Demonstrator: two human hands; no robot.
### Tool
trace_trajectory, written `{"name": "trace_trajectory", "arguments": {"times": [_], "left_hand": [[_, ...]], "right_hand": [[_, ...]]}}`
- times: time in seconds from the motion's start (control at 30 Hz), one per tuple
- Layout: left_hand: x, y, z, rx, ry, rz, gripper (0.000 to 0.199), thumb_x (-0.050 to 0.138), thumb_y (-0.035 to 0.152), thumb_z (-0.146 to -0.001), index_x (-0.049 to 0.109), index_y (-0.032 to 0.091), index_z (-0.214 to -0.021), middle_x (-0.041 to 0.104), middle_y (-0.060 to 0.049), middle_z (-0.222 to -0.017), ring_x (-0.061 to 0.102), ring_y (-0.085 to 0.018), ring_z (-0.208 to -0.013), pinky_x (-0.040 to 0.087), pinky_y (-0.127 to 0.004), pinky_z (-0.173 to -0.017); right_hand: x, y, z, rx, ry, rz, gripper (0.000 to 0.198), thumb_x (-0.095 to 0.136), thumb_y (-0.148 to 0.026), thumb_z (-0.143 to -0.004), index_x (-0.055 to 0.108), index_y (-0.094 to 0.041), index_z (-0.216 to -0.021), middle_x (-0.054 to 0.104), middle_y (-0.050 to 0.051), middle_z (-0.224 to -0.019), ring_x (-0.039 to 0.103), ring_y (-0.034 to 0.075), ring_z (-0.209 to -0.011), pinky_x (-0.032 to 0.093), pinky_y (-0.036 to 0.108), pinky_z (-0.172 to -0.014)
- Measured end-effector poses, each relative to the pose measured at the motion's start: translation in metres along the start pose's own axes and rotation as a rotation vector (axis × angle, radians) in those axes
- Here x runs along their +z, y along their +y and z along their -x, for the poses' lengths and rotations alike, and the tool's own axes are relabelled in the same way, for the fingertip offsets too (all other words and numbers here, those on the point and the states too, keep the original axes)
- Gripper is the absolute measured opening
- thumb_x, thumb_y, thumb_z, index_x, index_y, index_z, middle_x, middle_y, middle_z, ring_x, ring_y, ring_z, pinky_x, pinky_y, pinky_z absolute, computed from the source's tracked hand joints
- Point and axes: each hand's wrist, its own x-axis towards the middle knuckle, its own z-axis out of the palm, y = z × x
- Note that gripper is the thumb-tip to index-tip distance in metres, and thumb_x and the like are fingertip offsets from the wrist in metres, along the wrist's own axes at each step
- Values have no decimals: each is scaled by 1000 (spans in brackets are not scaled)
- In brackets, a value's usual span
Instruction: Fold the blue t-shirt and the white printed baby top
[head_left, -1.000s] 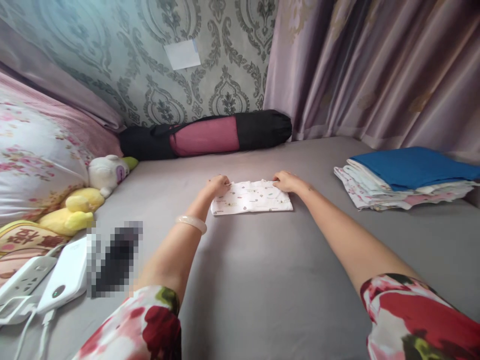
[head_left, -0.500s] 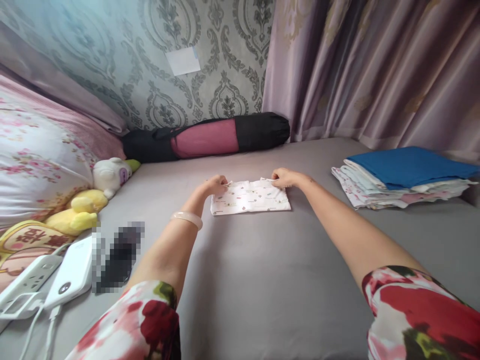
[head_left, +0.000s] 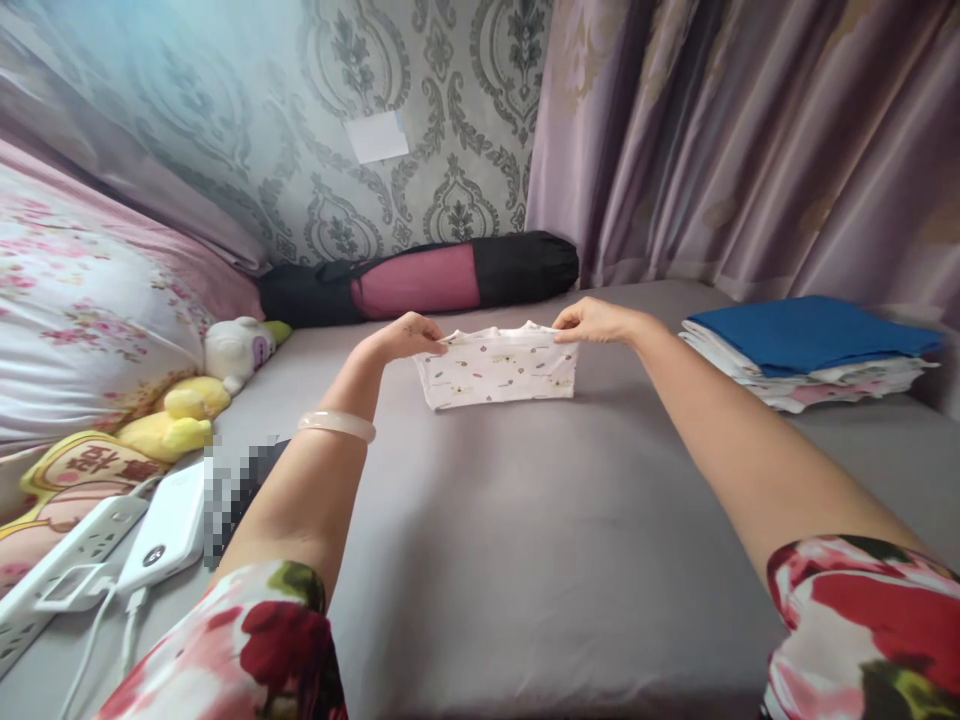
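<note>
A small white cloth [head_left: 501, 375] with a tiny coloured print, folded into a rectangle, hangs between my two hands over the grey bed. My left hand [head_left: 407, 338] pinches its upper left corner between thumb and fingers. At the upper right corner, my right hand [head_left: 596, 322] grips it the same way. The cloth's top edge looks wavy, and its lower edge is at or just above the sheet; I cannot tell which. To the right lies a stack of folded cloths [head_left: 840, 385] with a blue folded cloth [head_left: 810, 333] on top.
A black and pink rolled bag [head_left: 416, 280] lies along the wall. On the left are a floral pillow [head_left: 97, 330], plush toys [head_left: 176, 420], a power strip [head_left: 75, 545] and a white power bank [head_left: 166, 525] with cables. A pixelated dark object [head_left: 240, 490] sits beside my left forearm.
Both hands have raised the cloth's top edge, so it stands more upright than before. My hands are slightly farther apart, and the view has shifted a little.
</note>
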Motion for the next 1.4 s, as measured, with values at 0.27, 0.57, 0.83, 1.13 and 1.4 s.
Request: {"name": "trace_trajectory", "arguments": {"times": [0.27,0.57,0.83,1.13,1.4], "left_hand": [[15,18,6,-32,568,-396,19,59,31,-82,72,22,-93,70,-5,-95,53,-26,-104,27,-45,-98],[62,-3,46,70,489,-482,19,55,32,-87,72,26,-92,72,-5,-95,50,-25,-104,24,-43,-99],[86,-5,76,203,383,-479,21,52,25,-87,72,26,-94,71,-4,-97,51,-22,-99,25,-42,-102],[114,-22,96,271,184,-497,37,41,21,-94,73,36,-107,64,-6,-101,48,-22,-97,28,-43,-97],[113,1,84,81,169,-366,24,51,26,-85,73,26,-95,65,-6,-106,49,-25,-103,33,-42,-96]], "right_hand": [[12,-18,6,-24,444,319,23,57,-22,-85,73,-20,-102,71,6,-106,59,22,-99,38,36,-91],[58,3,44,-169,409,450,24,48,-22,-92,71,-21,-100,70,8,-105,55,23,-99,31,36,-93],[83,11,75,-279,372,492,26,44,-18,-94,68,-20,-104,68,8,-102,55,22,-96,33,36,-94],[111,17,100,-305,209,603,49,32,-11,-94,60,-31,-130,60,9,-111,53,23,-100,34,40,-100],[116,3,89,-225,252,483,29,49,-14,-83,76,-24,-90,59,7,-129,55,25,-112,31,43,-105]]}}
